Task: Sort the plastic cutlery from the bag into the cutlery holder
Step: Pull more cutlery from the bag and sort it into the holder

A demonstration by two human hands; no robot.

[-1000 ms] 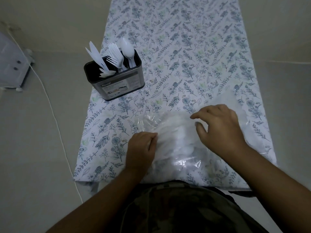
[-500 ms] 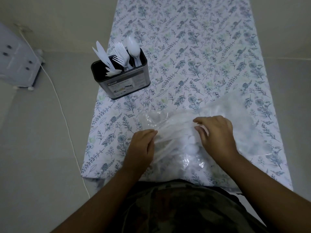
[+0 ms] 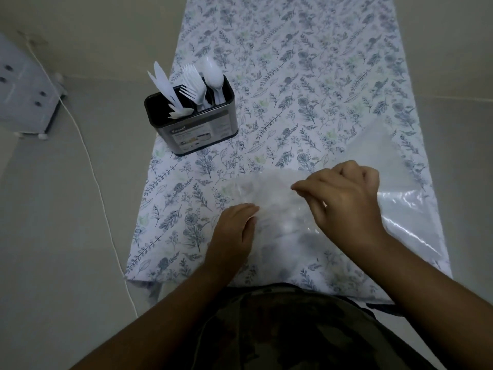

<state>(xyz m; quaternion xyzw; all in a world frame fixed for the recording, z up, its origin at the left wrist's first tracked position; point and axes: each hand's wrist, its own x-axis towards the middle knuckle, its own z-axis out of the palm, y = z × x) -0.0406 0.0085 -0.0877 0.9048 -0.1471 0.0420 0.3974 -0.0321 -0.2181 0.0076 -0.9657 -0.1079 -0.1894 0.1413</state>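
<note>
Left hand (image 3: 234, 225) pinches bag (image 3: 400, 209) mouth; right hand (image 3: 344, 198) curled, grip unclear. Slippery film could slip, spilling cutlery off table (image 3: 320, 76) bottom edge.

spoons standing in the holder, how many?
2 visible: both spoons stand bowl-up in the right compartment of the holder, one overlapping the other, beside the forks. More may be hidden behind them.

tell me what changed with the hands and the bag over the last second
The right hand drew back off the bag a little and curled its fingers tighter; whether it pinches a piece of cutlery is too blurred to tell. The left hand kept its hold on the bag's near left edge. The cutlery holder kept the same knives, forks and spoons, and the bag stayed on the tablecloth.
</note>
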